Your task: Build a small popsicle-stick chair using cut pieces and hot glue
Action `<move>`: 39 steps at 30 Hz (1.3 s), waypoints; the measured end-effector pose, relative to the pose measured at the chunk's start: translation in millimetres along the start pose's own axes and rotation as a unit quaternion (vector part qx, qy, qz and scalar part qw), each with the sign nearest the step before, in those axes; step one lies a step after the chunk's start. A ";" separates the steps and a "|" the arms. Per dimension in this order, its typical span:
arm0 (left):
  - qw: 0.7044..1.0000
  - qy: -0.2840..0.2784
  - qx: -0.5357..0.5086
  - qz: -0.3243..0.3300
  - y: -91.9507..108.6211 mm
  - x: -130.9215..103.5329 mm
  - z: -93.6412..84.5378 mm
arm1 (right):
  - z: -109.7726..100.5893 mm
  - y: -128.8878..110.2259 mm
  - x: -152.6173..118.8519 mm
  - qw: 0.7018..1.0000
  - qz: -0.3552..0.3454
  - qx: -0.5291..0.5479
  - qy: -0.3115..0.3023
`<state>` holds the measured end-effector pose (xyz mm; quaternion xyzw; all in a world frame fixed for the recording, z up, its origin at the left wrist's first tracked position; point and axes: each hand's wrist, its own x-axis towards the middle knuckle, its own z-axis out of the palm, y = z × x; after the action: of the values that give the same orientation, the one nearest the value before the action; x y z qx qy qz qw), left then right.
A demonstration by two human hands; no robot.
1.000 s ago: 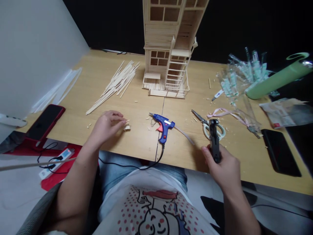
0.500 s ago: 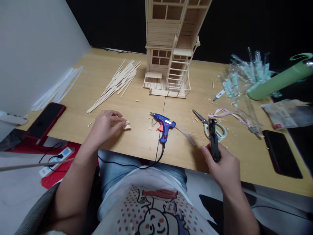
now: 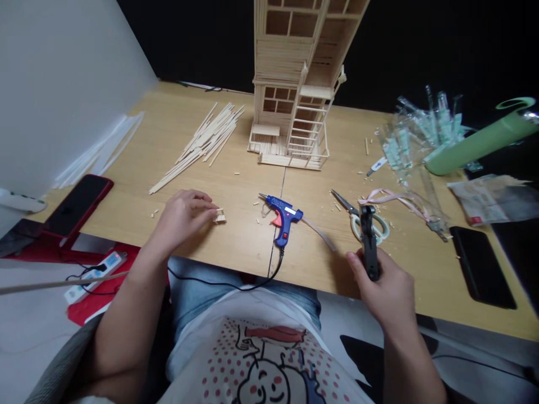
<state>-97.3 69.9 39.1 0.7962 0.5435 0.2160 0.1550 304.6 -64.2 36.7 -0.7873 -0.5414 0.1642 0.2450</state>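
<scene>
At the left front of the table, my left hand (image 3: 185,216) is closed, thumb and fingertips pinching the edge of a small wooden stick piece (image 3: 219,216) that rests on the tabletop. My right hand (image 3: 385,283) grips a black hand tool (image 3: 369,241) of a kind I cannot make out, held upright at the front edge. A blue glue gun (image 3: 283,216) lies between the hands, with a glue stick (image 3: 319,232) protruding from its back. Just behind the black tool are scissors (image 3: 383,225) with pale handles, partly covered by it.
A wooden stick model house (image 3: 275,67) with a ladder stands at the back. Loose sticks (image 3: 206,143) lie left of it. Phones (image 3: 78,205) (image 3: 484,266) flank the table. Plastic wrappers (image 3: 404,140) and a green cylindrical object (image 3: 480,140) occupy the right. The glue gun's cord (image 3: 227,285) crosses my lap.
The view has shifted very slightly. Both hands keep nearly the same place, the left at the small wooden piece and the right around the black hand tool.
</scene>
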 end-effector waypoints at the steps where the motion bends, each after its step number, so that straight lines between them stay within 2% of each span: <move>1: 1.000 0.001 -0.004 0.000 -0.6 -0.1 0.2 | -0.4 -0.5 0.1 1.000 0.000 0.000 -0.002; 5: 0.999 0.016 -0.028 -0.008 0.3 0.8 -0.9 | -3.3 -1.7 2.7 1.000 0.003 -0.020 -0.008; 7: 0.997 0.044 -0.064 -0.021 5.5 1.2 -2.9 | -4.1 -0.4 6.4 0.999 0.009 -0.042 -0.015; 10: 0.969 0.097 -0.213 -0.074 21.7 0.2 -4.4 | -3.0 3.8 14.8 0.995 0.021 -0.084 -0.043; 12: 0.912 0.112 -0.370 -0.134 36.8 -1.2 -2.5 | -1.5 5.8 20.4 0.993 0.028 -0.100 -0.060; 15: 0.774 0.078 -0.576 -0.251 61.8 -1.6 4.3 | -0.7 3.7 25.0 0.995 0.027 -0.069 -0.068; 17: 0.698 0.038 -0.660 -0.273 77.2 0.1 9.6 | -1.5 -2.3 23.9 0.997 0.012 -0.006 -0.082; 19: 0.647 -0.002 -0.714 -0.267 89.9 2.9 14.6 | -1.4 -12.0 19.7 0.987 -0.006 0.100 -0.128; 21: 0.609 -0.037 -0.748 -0.260 99.4 6.2 19.3 | 1.5 -25.8 13.5 0.949 -0.017 0.242 -0.201; 23: 0.587 -0.059 -0.765 -0.257 106.6 9.6 24.0 | 8.2 -43.1 7.3 0.887 -0.019 0.377 -0.267; 25: 0.585 -0.066 -0.768 -0.252 112.6 12.3 28.6 | 17.8 -62.2 3.1 0.836 -0.019 0.459 -0.299; 27: 0.598 -0.070 -0.760 -0.245 118.1 13.9 33.2 | 27.8 -80.3 1.7 0.806 -0.019 0.503 -0.310; 29: 0.625 -0.063 -0.741 -0.237 122.4 13.7 37.8 | 36.0 -94.9 2.5 0.785 -0.028 0.531 -0.317; 31: 0.675 -0.021 -0.704 -0.219 124.1 11.8 42.9 | 41.9 -104.7 3.7 0.775 -0.035 0.539 -0.327; 33: 0.739 0.053 -0.645 -0.188 122.8 9.1 48.3 | 46.9 -110.2 3.1 0.770 -0.032 0.531 -0.352; 35: 0.787 0.121 -0.586 -0.153 119.4 6.8 53.4 | 52.2 -112.8 -0.2 0.757 -0.020 0.525 -0.388; 37: 0.806 0.156 -0.557 -0.122 115.9 6.1 57.4 | 58.0 -113.9 -5.7 0.738 -0.009 0.526 -0.422; 39: 0.809 0.169 -0.554 -0.098 114.1 7.6 59.8 | 63.1 -114.3 -11.3 0.727 -0.006 0.527 -0.440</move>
<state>26.9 35.1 44.0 0.4685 0.4242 0.5956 0.4958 179.2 -28.1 48.9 -0.3680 -0.4199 0.7497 0.3554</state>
